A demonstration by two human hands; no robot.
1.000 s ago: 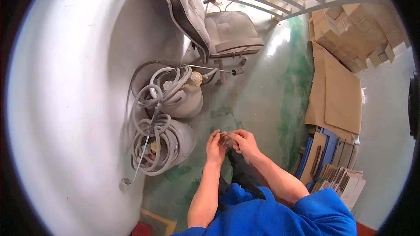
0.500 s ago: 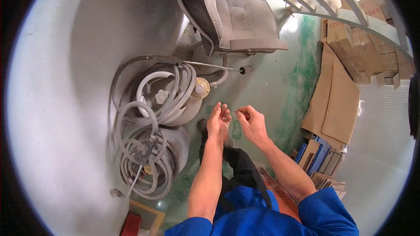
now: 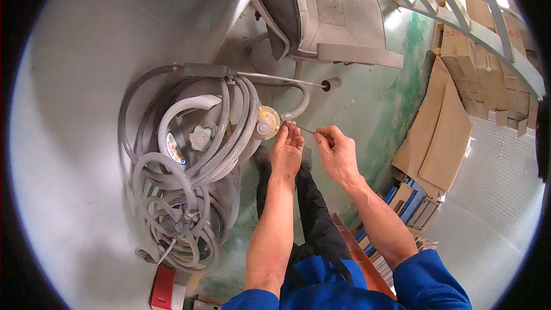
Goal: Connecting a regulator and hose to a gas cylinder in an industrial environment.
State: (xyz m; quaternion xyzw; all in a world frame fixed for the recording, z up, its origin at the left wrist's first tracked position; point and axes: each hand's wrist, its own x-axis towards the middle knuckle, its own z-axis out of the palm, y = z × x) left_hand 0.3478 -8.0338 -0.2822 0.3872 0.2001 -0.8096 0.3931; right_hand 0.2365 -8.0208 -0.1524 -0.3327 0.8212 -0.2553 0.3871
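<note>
Note thin, straight, dark rod at centre, pinched in right hand. See left hand part-curled, with hold unclear.

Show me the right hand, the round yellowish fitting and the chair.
Right hand (image 3: 340, 152): head view, back of the hand.
Round yellowish fitting (image 3: 266, 123): head view, on its round face.
Chair (image 3: 334, 11): head view, on the seat.

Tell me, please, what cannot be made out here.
- Head view, thin rod: one end hidden in the right hand, the other too small to make out.
- Head view, office chair backrest: cut off by upper edge.
- Head view, nearer gas cylinder: top hidden by coiled hose.
</note>
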